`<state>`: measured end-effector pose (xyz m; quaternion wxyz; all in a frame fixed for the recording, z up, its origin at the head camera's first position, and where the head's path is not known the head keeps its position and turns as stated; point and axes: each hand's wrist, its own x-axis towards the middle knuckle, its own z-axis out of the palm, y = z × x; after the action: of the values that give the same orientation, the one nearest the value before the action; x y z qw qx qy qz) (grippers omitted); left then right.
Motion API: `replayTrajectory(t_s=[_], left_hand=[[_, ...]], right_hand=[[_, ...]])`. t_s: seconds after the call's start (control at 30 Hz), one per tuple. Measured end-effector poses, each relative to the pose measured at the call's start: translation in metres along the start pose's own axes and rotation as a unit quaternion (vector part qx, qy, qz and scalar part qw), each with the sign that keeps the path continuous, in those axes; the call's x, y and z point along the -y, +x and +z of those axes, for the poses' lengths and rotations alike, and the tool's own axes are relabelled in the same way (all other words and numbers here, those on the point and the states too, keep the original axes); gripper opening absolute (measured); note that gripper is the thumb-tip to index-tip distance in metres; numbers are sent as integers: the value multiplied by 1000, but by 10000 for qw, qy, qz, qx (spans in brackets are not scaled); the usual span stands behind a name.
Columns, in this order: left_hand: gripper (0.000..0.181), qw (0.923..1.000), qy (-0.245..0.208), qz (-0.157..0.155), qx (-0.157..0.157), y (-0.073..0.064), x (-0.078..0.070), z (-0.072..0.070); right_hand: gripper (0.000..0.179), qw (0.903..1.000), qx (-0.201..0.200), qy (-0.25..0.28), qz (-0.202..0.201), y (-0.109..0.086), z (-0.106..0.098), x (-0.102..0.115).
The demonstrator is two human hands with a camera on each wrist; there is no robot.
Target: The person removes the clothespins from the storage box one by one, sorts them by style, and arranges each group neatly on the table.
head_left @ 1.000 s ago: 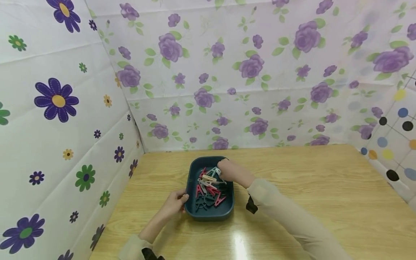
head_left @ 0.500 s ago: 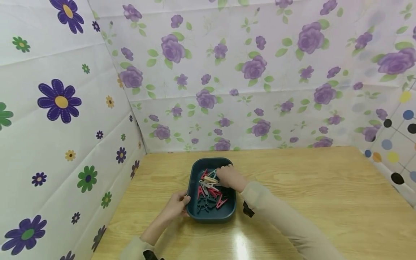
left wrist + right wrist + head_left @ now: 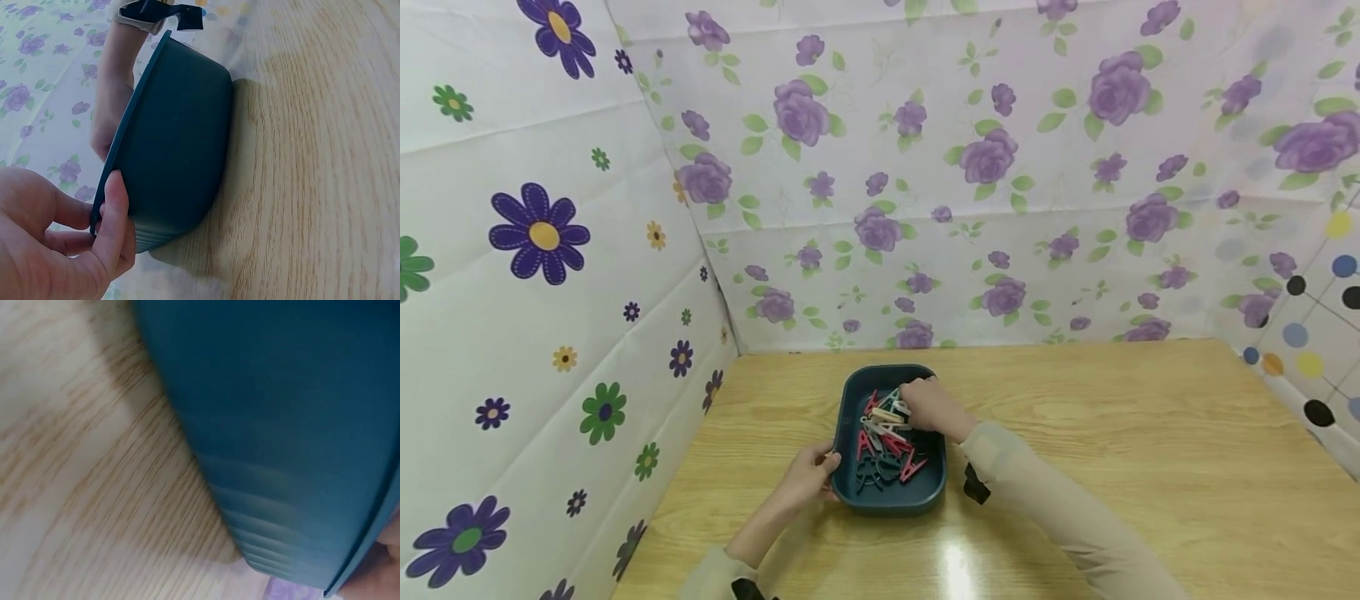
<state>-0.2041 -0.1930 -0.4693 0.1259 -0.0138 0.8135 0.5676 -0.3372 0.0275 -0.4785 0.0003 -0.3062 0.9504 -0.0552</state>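
A dark teal plastic bin (image 3: 895, 506) stands on the wooden table, with a jumble of clothespins inside. Pink clothespins (image 3: 913, 468), a cream one (image 3: 887, 415) and several grey-white and dark green ones lie over its floor. My left hand (image 3: 808, 473) pinches the bin's left rim; in the left wrist view the fingers of that hand (image 3: 69, 231) press the outer wall. Over the right rim reaches my right hand (image 3: 934, 408), fingers bent down among the pins beside a pale clothespin (image 3: 901, 407). Its fingertips are hidden, so I cannot tell whether they hold a pin.
The wooden table (image 3: 1112, 433) stretches wide to the right of the bin. A white cloth with purple roses (image 3: 880, 229) hangs behind it, and a flower-print cloth (image 3: 587, 333) closes off the left side. In the right wrist view the bin's outer wall (image 3: 269, 425) fills most of the picture.
My right hand has shifted slightly down and further into the bin from its far right corner. The left hand keeps its hold on the rim. The head view has shifted a little.
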Motion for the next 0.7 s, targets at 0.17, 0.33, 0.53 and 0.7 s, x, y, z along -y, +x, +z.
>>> replayTrajectory(t_s=[0.17, 0.33, 0.53, 0.7], left_hand=[[41, 9999, 41, -54, -94, 0, 1, 1], [41, 9998, 83, -81, -145, 1, 1, 2], [41, 9998, 67, -93, -149, 0, 1, 3], [40, 9997, 52, -139, -185, 0, 1, 3]], right_hand=[[20, 9915, -349, 1243, -190, -2, -7, -1], [28, 9784, -771, 1897, -268, -7, -16, -1], [32, 9621, -1265, 2413, -116, -14, -18, -6], [32, 9533, -1473, 2637, 8, -20, -17, -15]])
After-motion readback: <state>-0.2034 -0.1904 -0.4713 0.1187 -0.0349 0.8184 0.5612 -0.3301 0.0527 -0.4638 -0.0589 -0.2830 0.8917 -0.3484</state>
